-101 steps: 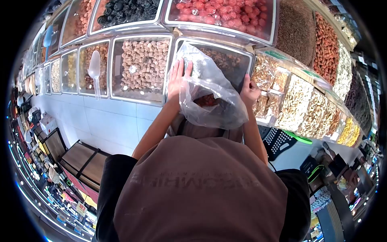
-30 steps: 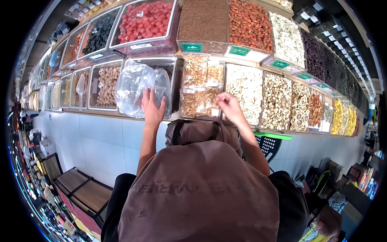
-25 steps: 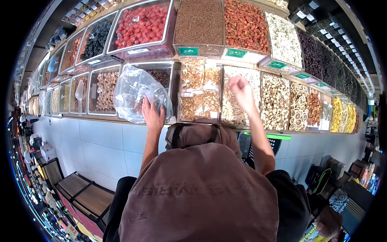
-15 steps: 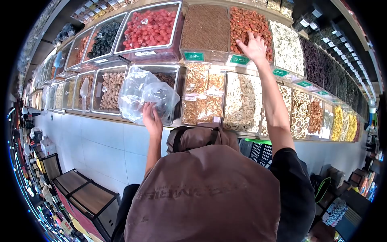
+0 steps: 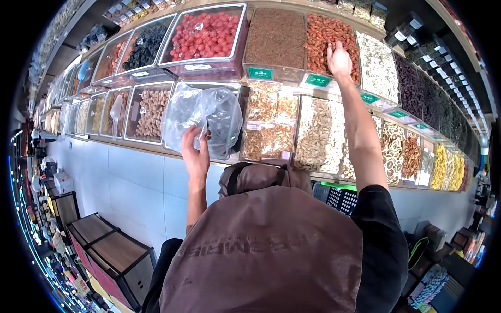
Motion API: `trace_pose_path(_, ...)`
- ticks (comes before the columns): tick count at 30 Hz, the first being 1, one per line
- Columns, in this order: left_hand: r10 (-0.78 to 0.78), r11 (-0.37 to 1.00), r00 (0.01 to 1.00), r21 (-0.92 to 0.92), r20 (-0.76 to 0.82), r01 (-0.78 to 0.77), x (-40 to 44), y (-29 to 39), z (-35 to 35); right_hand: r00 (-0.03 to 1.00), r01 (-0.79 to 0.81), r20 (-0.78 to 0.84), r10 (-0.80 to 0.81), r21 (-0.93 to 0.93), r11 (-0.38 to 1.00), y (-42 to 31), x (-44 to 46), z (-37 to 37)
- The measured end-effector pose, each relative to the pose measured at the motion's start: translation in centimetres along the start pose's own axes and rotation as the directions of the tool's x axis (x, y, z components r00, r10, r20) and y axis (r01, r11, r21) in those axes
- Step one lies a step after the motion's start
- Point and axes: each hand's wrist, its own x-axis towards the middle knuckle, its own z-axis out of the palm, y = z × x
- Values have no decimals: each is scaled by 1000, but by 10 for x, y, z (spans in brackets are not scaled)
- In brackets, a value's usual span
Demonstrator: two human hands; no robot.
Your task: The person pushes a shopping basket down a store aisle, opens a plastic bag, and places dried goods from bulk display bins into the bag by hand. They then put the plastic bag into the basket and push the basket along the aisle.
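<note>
A clear plastic bag [image 5: 209, 112] lies puffed up over a bin in the lower row. My left hand [image 5: 194, 148] is at the bag's near edge, thumb and fingers closing on its plastic. Up in the back row, my right hand [image 5: 339, 60] reaches into the bin of red-orange dried pieces [image 5: 319, 32]. Its fingers are drawn together and point down into the pieces; whatever lies between them is hidden.
Around are bins of red fruit [image 5: 203, 35], brown grains [image 5: 275, 37], white pieces [image 5: 377, 65] and pale slices [image 5: 319, 135]. Bagged goods [image 5: 269, 120] sit between the hands. A scoop [image 5: 116, 112] rests at the left. A green-edged basket [image 5: 340, 198] is below the shelf.
My right hand has gone from the bagged goods up to the red-orange bin, and its spread fingers have drawn together. My left hand has stayed at the bag, now gripping its edge.
</note>
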Motion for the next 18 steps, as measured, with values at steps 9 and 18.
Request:
trace_pose_path(9,133,979,990,161,-45,-124,9,25,-21,856,-24,-451,254,456,890,15,13,7)
trace_pose_path(18,-44,999,994,18,-97,46,22,38,-30,907,-390,391,160,920,-39,-98,-78,-53)
